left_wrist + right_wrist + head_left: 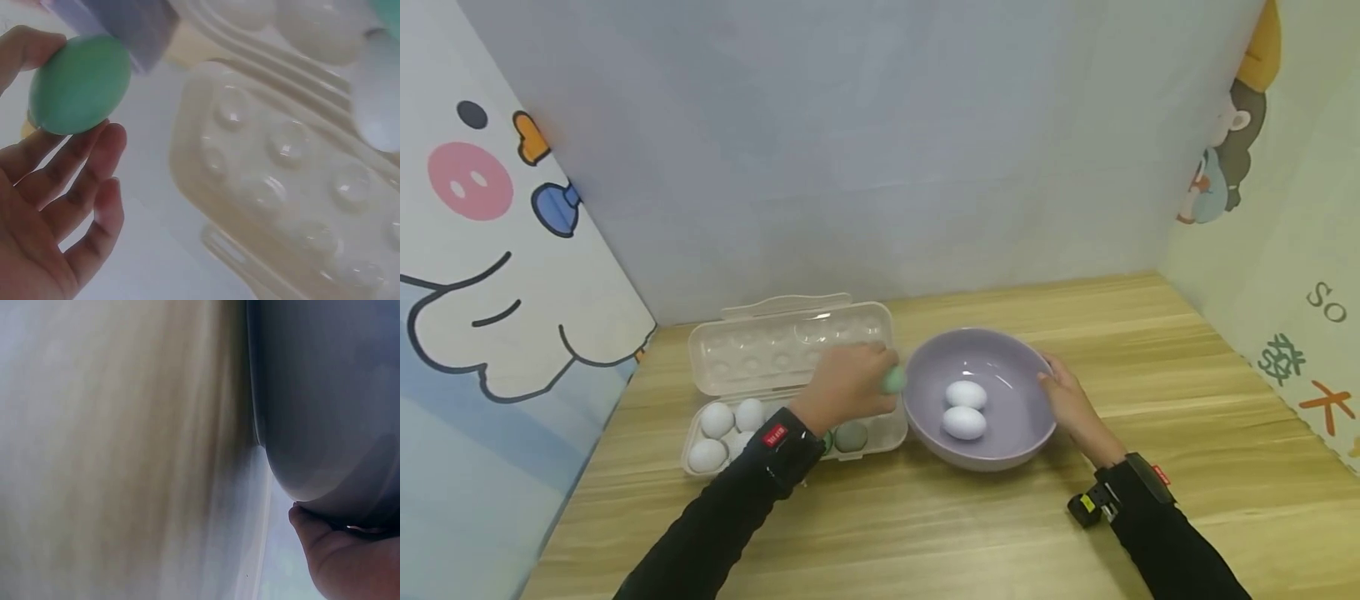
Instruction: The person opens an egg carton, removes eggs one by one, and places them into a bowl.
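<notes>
My left hand (pixel 848 382) pinches a light green egg (pixel 81 84) between thumb and fingertips, right at the left rim of a purple bowl (pixel 1015 375). Two white eggs (pixel 965 422) lie side by side in the bowl. At the bowl's right side, my right hand (pixel 1073 408) grips the rim, its thumb on top; in the right wrist view its fingers are partly hidden by the bowl wall. Under my left forearm stands an opened egg carton (pixel 891 429) with several white eggs (pixel 717 421) at its left end and a grey-green egg (pixel 852 437) near the right.
The carton's clear lid (pixel 790 346) is folded back toward the wall. Carton and bowl stand close together on a wood-grain table (pixel 970 533). A pale cloth wall (pixel 887 167) rises behind, with printed panels on both sides.
</notes>
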`<state>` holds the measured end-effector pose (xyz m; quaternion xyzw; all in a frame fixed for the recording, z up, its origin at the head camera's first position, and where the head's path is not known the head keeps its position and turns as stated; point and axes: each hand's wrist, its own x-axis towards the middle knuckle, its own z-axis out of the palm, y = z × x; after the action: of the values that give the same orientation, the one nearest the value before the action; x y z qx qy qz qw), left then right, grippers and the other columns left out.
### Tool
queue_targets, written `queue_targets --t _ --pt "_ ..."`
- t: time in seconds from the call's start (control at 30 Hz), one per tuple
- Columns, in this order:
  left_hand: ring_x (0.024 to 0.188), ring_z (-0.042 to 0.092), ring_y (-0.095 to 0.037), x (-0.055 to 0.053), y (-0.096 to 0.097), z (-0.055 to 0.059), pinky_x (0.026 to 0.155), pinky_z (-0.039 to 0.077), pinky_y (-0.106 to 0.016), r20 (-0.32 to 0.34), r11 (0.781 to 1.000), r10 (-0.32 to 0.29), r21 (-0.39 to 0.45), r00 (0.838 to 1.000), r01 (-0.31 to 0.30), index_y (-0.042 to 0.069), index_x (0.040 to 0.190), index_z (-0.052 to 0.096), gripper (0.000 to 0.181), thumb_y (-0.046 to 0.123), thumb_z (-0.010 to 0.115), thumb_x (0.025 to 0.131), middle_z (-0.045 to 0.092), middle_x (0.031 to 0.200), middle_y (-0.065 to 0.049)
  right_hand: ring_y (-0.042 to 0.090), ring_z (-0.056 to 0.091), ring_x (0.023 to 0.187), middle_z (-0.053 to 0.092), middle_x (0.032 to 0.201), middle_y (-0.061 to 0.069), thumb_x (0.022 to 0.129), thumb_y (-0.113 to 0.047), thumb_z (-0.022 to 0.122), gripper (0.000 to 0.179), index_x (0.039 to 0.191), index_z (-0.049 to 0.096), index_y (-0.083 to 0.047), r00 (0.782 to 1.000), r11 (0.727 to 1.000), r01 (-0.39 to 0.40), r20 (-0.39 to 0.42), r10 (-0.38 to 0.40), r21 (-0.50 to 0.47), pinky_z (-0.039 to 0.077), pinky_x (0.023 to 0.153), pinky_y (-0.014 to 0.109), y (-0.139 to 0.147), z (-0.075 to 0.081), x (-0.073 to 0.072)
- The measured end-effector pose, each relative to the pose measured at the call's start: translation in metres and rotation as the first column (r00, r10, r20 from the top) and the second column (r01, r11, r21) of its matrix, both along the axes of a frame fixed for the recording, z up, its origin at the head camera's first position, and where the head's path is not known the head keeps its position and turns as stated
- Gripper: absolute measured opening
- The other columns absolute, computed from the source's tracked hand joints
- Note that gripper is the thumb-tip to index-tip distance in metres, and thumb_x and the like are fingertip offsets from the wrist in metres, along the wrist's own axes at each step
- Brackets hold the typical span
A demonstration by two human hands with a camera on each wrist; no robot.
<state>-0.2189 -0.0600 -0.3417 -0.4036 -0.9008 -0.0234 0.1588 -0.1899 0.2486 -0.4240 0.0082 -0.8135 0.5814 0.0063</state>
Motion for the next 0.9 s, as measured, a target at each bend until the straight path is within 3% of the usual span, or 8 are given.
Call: queue_targets --t 0.2,0.4,0.57,0.7,0.8,0.9 --pt "0.063 0.045 -0.009 0.003 0.035 0.006 0.051 0.038 -0.021 0.067 0.995 -0.095 0.035 0.993 0.093 0.013 0.091 0.053 0.033 0.026 0.069 0.066 0.049 0.078 0.004 0.042 0.035 0.118 0.026 0.137 0.028 0.096 -0.010 0.023 0.041 0.136 0.021 0.001 1.000 1.000 0.019 0.006 -0.019 -0.001 0.035 0.095 0.053 0.003 -0.002 0.001" --pt "0.068 0.047 -0.010 -0.001 0.058 -0.005 0.056 0.039 -0.020 0.181 0.975 -0.213 0.101 0.960 0.197 0.014 0.091 0.050 0.035 0.021 0.073 0.065 0.050 0.085 0.004 0.042 0.039 0.115 0.029 0.135 0.027 0.096 -0.010 0.024 0.040 0.135 0.024 0.000 0.999 0.999 0.033 0.002 -0.033 -0.003 0.039 0.091 0.052 0.002 -0.002 0.000" --pt "0.080 0.050 -0.012 -0.004 0.069 -0.015 0.068 0.042 -0.024 0.175 0.977 -0.213 0.021 0.961 0.213 0.017 0.096 0.055 0.036 0.021 0.074 0.066 0.056 0.090 0.006 0.042 0.034 0.119 0.027 0.137 0.027 0.095 -0.009 0.024 0.041 0.135 0.023 0.000 1.000 1.000 0.030 0.010 -0.030 -0.009 0.033 0.096 0.053 0.000 -0.003 -0.002" --pt "0.093 0.051 -0.015 -0.006 0.078 -0.021 0.080 0.042 -0.030 0.174 0.978 -0.193 -0.049 0.966 0.204 0.019 0.109 0.057 0.043 0.022 0.073 0.069 0.061 0.099 0.005 0.041 0.031 0.122 0.025 0.138 0.026 0.095 -0.010 0.025 0.041 0.136 0.023 0.000 0.999 0.999 0.037 0.017 -0.037 -0.002 0.029 0.099 0.053 -0.001 -0.004 -0.002" --pt "0.096 0.052 -0.016 -0.009 0.084 -0.023 0.083 0.042 -0.030 0.201 0.975 -0.199 -0.059 0.959 0.215 0.018 0.116 0.056 0.049 0.020 0.073 0.070 0.062 0.104 0.003 0.040 0.031 0.123 0.026 0.139 0.025 0.095 -0.010 0.026 0.042 0.136 0.023 -0.001 0.998 0.999 0.053 0.013 -0.053 0.004 0.029 0.099 0.053 -0.001 -0.005 -0.003" --pt "0.095 0.052 -0.018 -0.010 0.091 -0.024 0.083 0.041 -0.028 0.233 0.971 -0.215 -0.053 0.948 0.233 0.016 0.114 0.058 0.045 0.019 0.072 0.072 0.062 0.102 0.000 0.040 0.031 0.122 0.026 0.139 0.025 0.094 -0.010 0.026 0.042 0.135 0.023 -0.001 0.998 0.998 0.059 0.003 -0.059 0.000 0.030 0.099 0.052 0.000 -0.005 -0.003"
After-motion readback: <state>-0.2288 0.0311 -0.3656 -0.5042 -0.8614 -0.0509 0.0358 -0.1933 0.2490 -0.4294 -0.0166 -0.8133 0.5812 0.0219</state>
